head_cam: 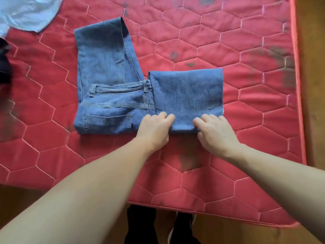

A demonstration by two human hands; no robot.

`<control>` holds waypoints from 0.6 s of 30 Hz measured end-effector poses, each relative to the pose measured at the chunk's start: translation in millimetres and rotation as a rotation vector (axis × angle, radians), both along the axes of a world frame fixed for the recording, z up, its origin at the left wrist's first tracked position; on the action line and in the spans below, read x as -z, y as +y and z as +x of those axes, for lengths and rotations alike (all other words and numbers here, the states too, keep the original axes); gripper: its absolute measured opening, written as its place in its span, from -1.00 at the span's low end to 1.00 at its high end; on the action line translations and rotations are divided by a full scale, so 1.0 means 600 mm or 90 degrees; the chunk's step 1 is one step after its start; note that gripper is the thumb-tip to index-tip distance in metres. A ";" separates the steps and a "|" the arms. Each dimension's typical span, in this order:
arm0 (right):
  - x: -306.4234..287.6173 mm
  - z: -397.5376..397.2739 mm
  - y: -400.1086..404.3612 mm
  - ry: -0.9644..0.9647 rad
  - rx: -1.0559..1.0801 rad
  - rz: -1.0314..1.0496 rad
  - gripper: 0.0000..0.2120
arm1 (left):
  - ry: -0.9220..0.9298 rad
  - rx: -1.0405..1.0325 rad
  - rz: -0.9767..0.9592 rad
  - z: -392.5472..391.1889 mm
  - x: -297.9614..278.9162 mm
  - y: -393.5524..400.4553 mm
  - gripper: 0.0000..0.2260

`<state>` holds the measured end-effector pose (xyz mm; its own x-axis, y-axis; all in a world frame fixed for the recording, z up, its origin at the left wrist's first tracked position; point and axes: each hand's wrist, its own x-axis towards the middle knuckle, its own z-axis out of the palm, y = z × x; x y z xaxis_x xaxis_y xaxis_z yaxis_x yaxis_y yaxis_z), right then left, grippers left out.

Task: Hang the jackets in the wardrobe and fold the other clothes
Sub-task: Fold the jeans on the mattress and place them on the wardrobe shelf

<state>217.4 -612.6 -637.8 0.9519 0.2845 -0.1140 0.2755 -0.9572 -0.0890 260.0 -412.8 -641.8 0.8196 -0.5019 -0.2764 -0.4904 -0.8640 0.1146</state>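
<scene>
A pair of blue jeans (112, 103) lies partly folded on the red quilted mattress (228, 50). The waist and back pocket face up at the near left, one leg section runs away from me toward the far left, and another folded section lies to the right. My left hand (154, 129) grips the near edge of that right section with curled fingers, close to the waistband. My right hand (214, 131) pinches the same near edge further right, thumb on top of the denim.
A light blue garment (28, 13) lies at the mattress's far left corner, and a dark garment (5, 64) sits at the left edge. The mattress's near edge and right edge border a wooden floor (313, 85). My dark-clad legs (140, 226) stand below the near edge.
</scene>
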 end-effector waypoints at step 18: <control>-0.070 0.217 0.169 0.094 0.030 0.069 -0.78 | 0.073 -0.267 -0.027 0.217 -0.102 0.186 -0.60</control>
